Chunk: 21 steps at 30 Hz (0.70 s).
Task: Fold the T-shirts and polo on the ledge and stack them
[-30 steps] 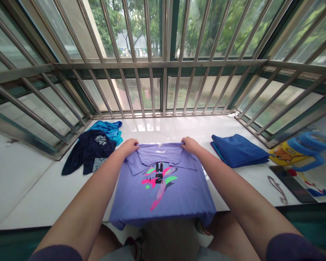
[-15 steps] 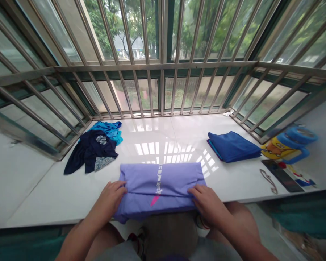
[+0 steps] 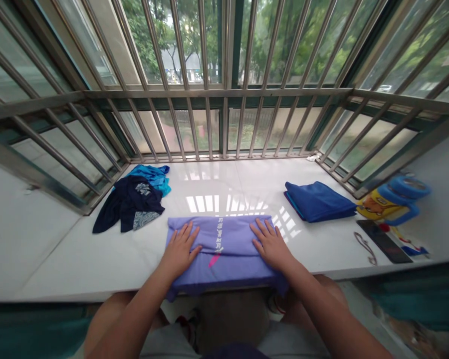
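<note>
A purple T-shirt (image 3: 228,271), partly folded, lies at the front edge of the white sill and droops a little over it. White lettering and a pink mark run down its middle. My left hand (image 3: 180,250) presses flat on the left part of the shirt, fingers spread. On the right part rests my right hand (image 3: 271,244), also flat with its fingers apart. Neither hand grips the cloth.
Dark navy clothing (image 3: 130,202) and a bright blue garment (image 3: 153,177) lie crumpled at the left. On the right are folded blue cloth (image 3: 320,202), a yellow and blue bottle (image 3: 392,197), a phone (image 3: 384,242) and a cord (image 3: 365,248). Metal bars (image 3: 224,92) close off the window.
Both hands have let go of the shirt's side edges and moved inward and forward onto its top, fingers now spread flat. The shirt sits slightly farther from me.
</note>
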Each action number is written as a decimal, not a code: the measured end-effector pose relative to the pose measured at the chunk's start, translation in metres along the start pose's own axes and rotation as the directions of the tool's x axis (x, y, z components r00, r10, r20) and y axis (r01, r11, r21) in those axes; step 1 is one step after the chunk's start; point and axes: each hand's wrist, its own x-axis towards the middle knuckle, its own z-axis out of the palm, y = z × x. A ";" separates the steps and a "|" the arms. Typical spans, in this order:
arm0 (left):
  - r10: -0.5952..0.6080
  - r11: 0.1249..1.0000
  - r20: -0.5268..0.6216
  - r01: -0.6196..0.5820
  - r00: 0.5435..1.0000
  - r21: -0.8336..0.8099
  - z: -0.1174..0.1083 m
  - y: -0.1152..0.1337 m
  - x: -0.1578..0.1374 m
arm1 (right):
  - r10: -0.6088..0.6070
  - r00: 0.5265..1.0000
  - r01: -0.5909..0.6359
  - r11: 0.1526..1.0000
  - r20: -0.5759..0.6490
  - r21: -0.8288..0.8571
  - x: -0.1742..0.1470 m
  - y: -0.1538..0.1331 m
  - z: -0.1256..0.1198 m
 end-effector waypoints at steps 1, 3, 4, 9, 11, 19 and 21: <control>-0.025 1.000 -0.009 0.025 1.000 -0.004 0.003 0.001 0.005 | -0.002 1.000 0.002 1.000 0.018 0.004 0.010 0.004 -0.001; -0.068 0.997 -0.022 0.068 0.997 -0.023 0.003 0.002 0.016 | 0.002 0.999 -0.002 1.000 0.039 0.009 0.028 0.008 -0.006; -0.082 0.996 -0.024 0.081 0.996 -0.039 0.002 0.003 0.023 | 0.005 0.999 -0.006 1.000 0.044 0.011 0.035 0.010 -0.008; -0.279 0.955 -0.166 0.256 0.946 -0.147 -0.011 -0.003 0.044 | 0.020 1.000 -0.021 0.999 0.022 0.041 0.055 0.010 -0.013; -0.481 0.875 -0.245 0.444 0.842 -0.194 -0.016 -0.007 0.044 | 0.021 1.000 -0.021 0.998 0.012 0.052 0.055 0.010 -0.013; -0.642 0.747 -0.099 0.591 0.760 -0.306 -0.033 -0.013 0.043 | 0.108 0.980 -0.099 0.993 -0.167 0.060 0.046 0.002 -0.018; -0.625 0.757 -0.103 0.568 0.774 -0.323 -0.039 -0.012 0.045 | 0.133 0.967 -0.126 0.991 -0.218 0.050 0.043 -0.001 -0.022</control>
